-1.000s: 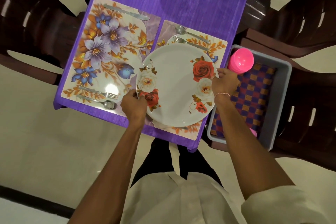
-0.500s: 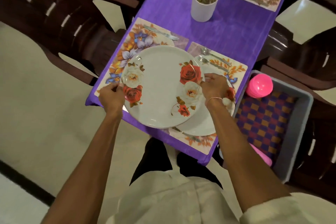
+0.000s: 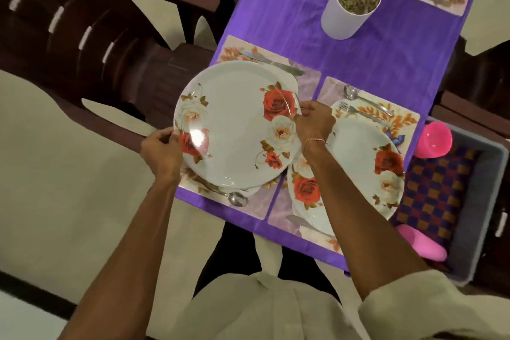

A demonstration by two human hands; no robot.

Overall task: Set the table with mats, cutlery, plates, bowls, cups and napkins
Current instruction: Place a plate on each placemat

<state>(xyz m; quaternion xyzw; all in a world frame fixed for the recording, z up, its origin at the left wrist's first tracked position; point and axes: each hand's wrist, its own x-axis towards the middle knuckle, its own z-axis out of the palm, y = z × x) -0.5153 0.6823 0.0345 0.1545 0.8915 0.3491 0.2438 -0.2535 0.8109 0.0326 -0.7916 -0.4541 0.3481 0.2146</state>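
Observation:
A white plate with red and white roses is over the left floral mat. My left hand grips its left rim and my right hand pinches its right rim. A second rose plate lies on the right mat. On the left mat a knife shows above the held plate and a spoon below it. A spoon and a fork lie at the far edge of the right mat.
A grey tub at the right holds pink cups, a checked cloth and another pink cup lying down. A white pot with a plant stem stands mid-table on the purple cloth. Dark chairs surround the table.
Both hands lifted the top plate off the stack on the right mat and carried it left over the left mat. One plate stayed on the right mat.

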